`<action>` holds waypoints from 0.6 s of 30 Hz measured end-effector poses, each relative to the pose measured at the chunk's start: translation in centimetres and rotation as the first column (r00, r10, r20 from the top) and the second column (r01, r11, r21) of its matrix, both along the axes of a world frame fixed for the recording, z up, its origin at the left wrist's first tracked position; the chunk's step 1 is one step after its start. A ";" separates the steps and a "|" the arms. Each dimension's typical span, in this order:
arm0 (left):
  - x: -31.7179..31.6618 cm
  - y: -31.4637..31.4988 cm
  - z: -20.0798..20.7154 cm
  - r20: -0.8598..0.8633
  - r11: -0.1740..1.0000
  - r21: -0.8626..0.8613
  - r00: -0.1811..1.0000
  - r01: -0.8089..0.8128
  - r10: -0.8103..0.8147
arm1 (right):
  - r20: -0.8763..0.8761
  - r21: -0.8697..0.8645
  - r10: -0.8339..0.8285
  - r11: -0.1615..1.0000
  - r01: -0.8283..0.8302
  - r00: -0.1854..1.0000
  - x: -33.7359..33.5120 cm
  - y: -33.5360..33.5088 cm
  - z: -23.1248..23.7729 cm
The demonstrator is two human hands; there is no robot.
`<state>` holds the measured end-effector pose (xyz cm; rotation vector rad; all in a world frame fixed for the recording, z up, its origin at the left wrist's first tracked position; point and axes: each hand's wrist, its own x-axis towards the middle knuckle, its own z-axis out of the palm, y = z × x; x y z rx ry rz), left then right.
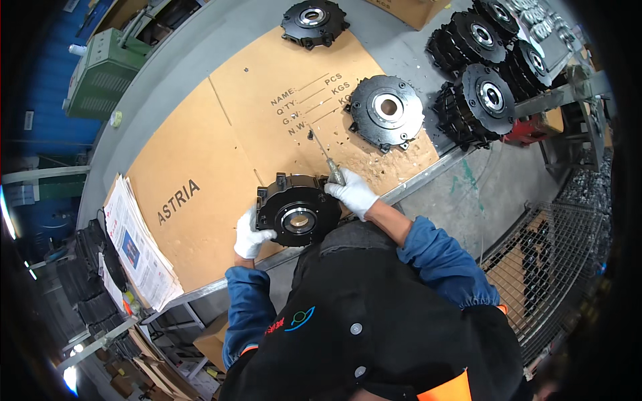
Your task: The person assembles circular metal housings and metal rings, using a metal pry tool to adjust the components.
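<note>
I'm clamping a black flanged housing [297, 200] in my left hand [251, 236], gripping a screwdriver [334, 170] in my right hand [354, 194], over dark-lettered cardboard [200, 144].

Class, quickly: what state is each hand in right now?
Left hand: closed on the edge of the nearest disc.
Right hand: closed around a screwdriver.

1. The round black part [298, 199] hid some of the left hand's [249, 234] fingers.
2. The right hand [354, 194] covered the end of the slim tool's [336, 173] handle.
3. The upper edge cut off a cardboard box [416, 13].
4. Shiny metal pieces [543, 31] at upper right were too small to identify.
5. Wire mesh [570, 257] partly hid dark objects [535, 260].
</note>
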<state>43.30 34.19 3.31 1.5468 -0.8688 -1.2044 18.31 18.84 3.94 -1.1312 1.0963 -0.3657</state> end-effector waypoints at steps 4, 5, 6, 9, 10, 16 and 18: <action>-0.3 -2.5 3.9 0.212 0.995 0.095 0.977 0.013 -0.032 | 0.088 0.004 -0.103 0.995 0.103 0.991 2.1 1.0 0.7; -0.1 -2.6 3.8 0.297 1.000 0.018 0.954 0.019 -0.023 | 0.118 -0.100 -0.092 0.990 0.104 0.989 2.5 1.3 1.1; 0.1 -2.5 3.8 0.379 0.998 -0.059 0.926 0.026 -0.001 | 0.121 -0.105 -0.081 0.990 0.094 0.989 2.7 1.2 2.1; -1.2 -4.2 7.1 0.423 0.994 -0.025 0.901 0.110 -0.089 | 0.112 -0.292 0.014 0.956 0.019 0.994 2.6 0.2 4.1; -1.7 -4.7 7.7 0.481 0.988 -0.017 0.867 0.156 -0.129 | 0.111 -0.296 0.015 0.955 0.019 0.994 2.6 0.0 4.4; -2.9 -6.1 8.2 0.588 0.978 0.070 0.784 0.196 -0.199 | -0.115 -0.790 0.038 0.602 -0.115 0.993 2.3 -0.2 6.5; -3.2 -5.9 8.3 0.558 0.985 0.070 0.812 0.157 -0.169 | -0.251 -0.742 0.014 0.639 -0.201 0.968 0.5 -0.8 8.7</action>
